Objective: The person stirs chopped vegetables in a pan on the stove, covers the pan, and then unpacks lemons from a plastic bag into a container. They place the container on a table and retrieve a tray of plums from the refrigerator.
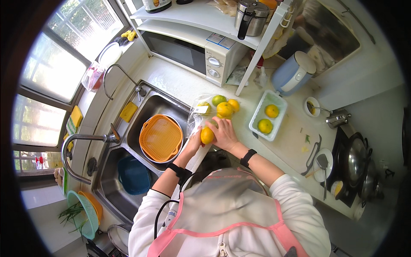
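Note:
Between my two hands, at the counter's front edge, is a yellow-orange mandarin (pixel 207 135). My left hand (pixel 193 143) grips it from the left side. From the right, my right hand (pixel 225 134) closes on the same fruit, its fingers bent over the top and hiding part of what lies behind. Just beyond them a clear plastic bag (pixel 193 119) with a white label lies on the counter. At the bag are several more mandarins, among them a greenish one (pixel 219 100) and a yellow one (pixel 224 109). To the right, a pale green plastic tray (pixel 252 123) holds two mandarins (pixel 272 110).
Left is a double steel sink (pixel 157 98) with an orange basket (pixel 160 138), a dark blue basin (pixel 133 175) and a curved faucet (pixel 86 137). A microwave (pixel 179 51) stands behind. To the right are a kettle (pixel 293 74), a cutting board (pixel 289 138), a knife (pixel 313 155) and a wok (pixel 356 159).

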Demonstrator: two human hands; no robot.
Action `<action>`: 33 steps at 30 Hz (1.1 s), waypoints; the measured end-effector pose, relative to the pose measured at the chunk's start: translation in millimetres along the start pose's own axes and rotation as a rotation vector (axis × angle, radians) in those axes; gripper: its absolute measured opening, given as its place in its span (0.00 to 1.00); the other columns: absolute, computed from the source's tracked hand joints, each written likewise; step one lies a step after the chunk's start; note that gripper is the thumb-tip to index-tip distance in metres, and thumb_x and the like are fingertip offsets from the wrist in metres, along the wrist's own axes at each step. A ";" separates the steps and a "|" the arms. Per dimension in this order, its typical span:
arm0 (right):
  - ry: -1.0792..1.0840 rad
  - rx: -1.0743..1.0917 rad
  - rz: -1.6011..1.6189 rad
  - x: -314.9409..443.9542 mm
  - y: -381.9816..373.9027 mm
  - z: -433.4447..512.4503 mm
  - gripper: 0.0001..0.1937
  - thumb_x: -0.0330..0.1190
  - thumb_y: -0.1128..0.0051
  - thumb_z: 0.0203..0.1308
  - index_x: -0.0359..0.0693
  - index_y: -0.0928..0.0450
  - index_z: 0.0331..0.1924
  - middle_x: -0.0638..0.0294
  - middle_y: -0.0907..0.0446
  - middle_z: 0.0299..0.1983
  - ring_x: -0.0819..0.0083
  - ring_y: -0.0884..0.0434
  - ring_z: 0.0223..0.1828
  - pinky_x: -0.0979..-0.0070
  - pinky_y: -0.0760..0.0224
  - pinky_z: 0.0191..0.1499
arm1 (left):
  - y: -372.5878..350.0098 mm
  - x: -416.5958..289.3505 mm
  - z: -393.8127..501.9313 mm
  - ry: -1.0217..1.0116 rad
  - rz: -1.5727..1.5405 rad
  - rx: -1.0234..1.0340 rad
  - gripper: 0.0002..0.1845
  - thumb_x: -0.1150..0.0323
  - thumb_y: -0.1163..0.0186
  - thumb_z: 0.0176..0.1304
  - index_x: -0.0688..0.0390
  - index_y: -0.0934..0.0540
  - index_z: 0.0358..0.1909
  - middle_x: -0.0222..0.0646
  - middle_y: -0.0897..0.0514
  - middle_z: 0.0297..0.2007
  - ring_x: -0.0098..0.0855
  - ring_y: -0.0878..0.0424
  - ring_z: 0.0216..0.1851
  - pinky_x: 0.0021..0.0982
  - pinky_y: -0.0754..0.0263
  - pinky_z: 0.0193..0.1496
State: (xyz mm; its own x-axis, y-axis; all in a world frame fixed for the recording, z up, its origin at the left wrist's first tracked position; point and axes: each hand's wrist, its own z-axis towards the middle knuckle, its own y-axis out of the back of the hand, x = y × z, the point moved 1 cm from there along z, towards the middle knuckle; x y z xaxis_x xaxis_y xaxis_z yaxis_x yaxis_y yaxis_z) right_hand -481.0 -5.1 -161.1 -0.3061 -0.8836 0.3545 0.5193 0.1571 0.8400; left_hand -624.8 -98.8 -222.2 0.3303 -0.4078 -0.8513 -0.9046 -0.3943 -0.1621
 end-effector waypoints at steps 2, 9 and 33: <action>0.020 -0.013 0.009 -1.2 -0.3 0.9 0.33 0.36 0.30 0.39 0.52 0.29 0.56 0.55 0.34 0.55 0.59 0.31 0.52 0.61 0.40 0.54 | -3.4 3.2 0.8 0.024 -0.062 0.011 0.26 0.43 0.61 0.71 0.56 0.25 0.41 0.31 0.23 0.27 0.25 0.28 0.22 0.25 0.35 0.22; 0.233 -0.114 0.037 -1.6 12.9 -3.1 0.27 0.35 0.31 0.39 0.51 0.29 0.49 0.55 0.35 0.59 0.58 0.34 0.62 0.50 0.45 0.65 | -12.2 -0.4 3.6 -0.191 0.244 -0.163 0.23 0.51 0.57 0.71 0.61 0.23 0.40 0.33 0.21 0.35 0.28 0.23 0.39 0.28 0.28 0.40; -0.684 -0.021 -0.468 -104.2 129.7 -48.8 0.27 0.47 0.31 0.44 0.38 0.25 0.45 0.56 0.26 0.45 0.59 0.28 0.50 0.62 0.36 0.51 | -73.0 -77.7 41.3 -0.636 0.947 -0.059 0.36 0.59 0.36 0.56 0.60 0.38 0.65 0.56 0.33 0.62 0.54 0.30 0.59 0.45 0.35 0.60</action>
State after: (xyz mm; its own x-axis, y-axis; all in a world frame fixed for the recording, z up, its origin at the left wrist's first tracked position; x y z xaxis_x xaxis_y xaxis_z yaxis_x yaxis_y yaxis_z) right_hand -342.8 85.8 -109.1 -0.9085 -0.3910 0.1475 0.2305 -0.1747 0.9573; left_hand -595.5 -4.3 -164.8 -0.6891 -0.0772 -0.7205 -0.6982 -0.1955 0.6887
